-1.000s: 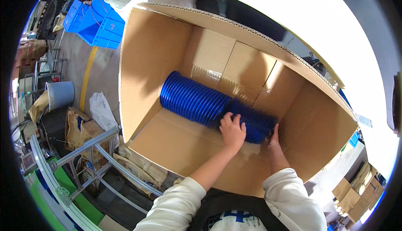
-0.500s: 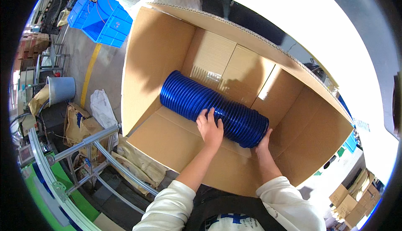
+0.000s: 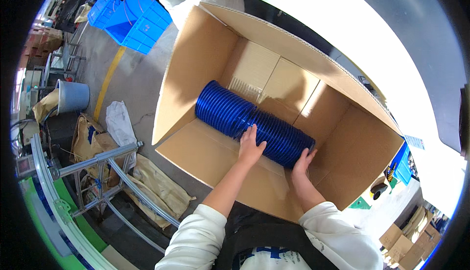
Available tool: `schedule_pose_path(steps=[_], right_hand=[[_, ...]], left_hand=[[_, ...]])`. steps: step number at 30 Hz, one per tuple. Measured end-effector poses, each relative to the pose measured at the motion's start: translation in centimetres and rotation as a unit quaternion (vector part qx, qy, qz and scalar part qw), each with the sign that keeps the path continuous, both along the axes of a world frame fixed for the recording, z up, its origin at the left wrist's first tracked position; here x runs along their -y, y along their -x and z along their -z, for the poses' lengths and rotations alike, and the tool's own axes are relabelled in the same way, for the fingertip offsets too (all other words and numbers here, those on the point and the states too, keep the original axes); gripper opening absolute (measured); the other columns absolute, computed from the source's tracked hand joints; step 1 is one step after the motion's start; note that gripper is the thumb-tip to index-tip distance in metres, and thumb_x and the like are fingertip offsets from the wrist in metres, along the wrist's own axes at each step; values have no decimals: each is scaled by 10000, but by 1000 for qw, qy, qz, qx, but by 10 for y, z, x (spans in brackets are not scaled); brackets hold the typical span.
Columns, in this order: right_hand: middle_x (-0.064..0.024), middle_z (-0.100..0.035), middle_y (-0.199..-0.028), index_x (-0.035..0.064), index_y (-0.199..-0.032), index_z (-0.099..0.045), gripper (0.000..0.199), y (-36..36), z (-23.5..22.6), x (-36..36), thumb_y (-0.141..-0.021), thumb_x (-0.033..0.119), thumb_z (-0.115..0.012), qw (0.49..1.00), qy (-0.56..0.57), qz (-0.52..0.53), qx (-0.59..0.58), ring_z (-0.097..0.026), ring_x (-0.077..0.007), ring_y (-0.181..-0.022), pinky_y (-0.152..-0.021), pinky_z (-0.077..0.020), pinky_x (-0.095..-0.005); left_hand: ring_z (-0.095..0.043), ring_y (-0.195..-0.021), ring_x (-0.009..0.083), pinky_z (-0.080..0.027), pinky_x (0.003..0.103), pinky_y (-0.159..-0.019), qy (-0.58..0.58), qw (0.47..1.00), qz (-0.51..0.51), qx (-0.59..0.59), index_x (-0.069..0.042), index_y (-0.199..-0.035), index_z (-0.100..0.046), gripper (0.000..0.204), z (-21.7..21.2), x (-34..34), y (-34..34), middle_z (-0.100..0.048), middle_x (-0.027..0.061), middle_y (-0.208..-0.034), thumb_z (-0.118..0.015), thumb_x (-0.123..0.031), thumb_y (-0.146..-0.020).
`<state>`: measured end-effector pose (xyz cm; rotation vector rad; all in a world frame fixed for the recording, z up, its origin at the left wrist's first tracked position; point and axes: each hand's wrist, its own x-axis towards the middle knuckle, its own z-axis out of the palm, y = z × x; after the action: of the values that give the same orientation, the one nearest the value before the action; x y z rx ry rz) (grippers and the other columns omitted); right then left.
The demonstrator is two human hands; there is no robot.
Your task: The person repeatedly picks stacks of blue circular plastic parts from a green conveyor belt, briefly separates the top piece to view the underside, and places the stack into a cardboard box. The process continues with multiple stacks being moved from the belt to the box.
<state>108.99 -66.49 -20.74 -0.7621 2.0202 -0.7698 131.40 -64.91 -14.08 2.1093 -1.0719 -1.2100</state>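
Note:
A long row of blue, shiny, ribbed round plastic pieces (image 3: 227,108), nested into one another, lies on its side inside a large open cardboard box (image 3: 191,64). It slants from the box's left wall down toward the right. I cannot make out what kind of pieces they are. My left hand (image 3: 251,147) rests against the near side of the row at its middle, fingers curved over the ribs and thumb apart. At the right end my right hand (image 3: 302,163) cups the last piece, with some fingers hidden behind it.
Left of the box stand a metal tube frame (image 3: 100,165), a white sack (image 3: 120,121) and a grey-blue bucket (image 3: 73,96). Blue plastic crates (image 3: 144,28) sit on the floor at the far left. A white machine panel (image 3: 342,13) borders the box's far side.
My right hand has moved up and slightly left at the row's right end. The row looks more compressed there. Box and surroundings have shifted a little in view.

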Motion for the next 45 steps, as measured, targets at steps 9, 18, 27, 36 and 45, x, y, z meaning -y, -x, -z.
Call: schedule_pose_path(steps=[9, 18, 27, 36, 45], right_hand=[[-173, -290, -1542, 116, -1549, -174, 705, 28, -15, -14, -1003, 458, -460, 985, 40, 73, 152, -350, -320, -1376, -1138, -273, -414], [-128, -355, -1522, 86, -1524, -255, 780, 52, 17, -6, -962, 588, -455, 954, -31, 67, 290, -369, -294, -1372, -1136, -296, -407], [-116, -324, -1545, 143, -1529, -261, 883, 64, 23, -1, -900, 761, -305, 867, -118, 63, 481, -346, -309, -1392, -1135, -297, -486], [-109, -348, -1531, 115, -1530, -251, 810, -3, -13, 10, -955, 683, -305, 920, -132, 59, 363, -356, -288, -1384, -1143, -283, -422], [-122, -138, -1612, 63, -1551, -107, 676, -3, 4, 1, -1034, 424, -350, 990, 28, -2, 141, -191, -268, -1462, -1189, -145, -370]], left_hand=[[-66, -1452, 453, -214, 491, -1171, -135, 967, -61, 209, -58, -1522, -223, 857, -5, 26, -29, -2, 195, -1607, -668, -339, -845], [-253, -1378, 354, -310, 470, -1119, -125, 982, 60, 126, -122, -1504, -294, 790, -1, 5, 4, -224, 121, -1546, -664, -350, -844], [-382, -1290, 367, -360, 490, -1066, -34, 983, -33, 177, -135, -1407, -448, 635, 16, -4, -8, -369, 180, -1457, -674, -302, -837], [-388, -1258, 457, -348, 498, -1064, 37, 970, -201, 130, -78, -1312, -521, 521, 9, -6, -17, -372, 254, -1441, -695, -179, -831], [-377, -1350, 368, -298, 428, -1127, 190, 931, -306, 61, -35, -1276, -551, 422, -57, -7, -65, -420, 236, -1420, -649, -76, -867]])
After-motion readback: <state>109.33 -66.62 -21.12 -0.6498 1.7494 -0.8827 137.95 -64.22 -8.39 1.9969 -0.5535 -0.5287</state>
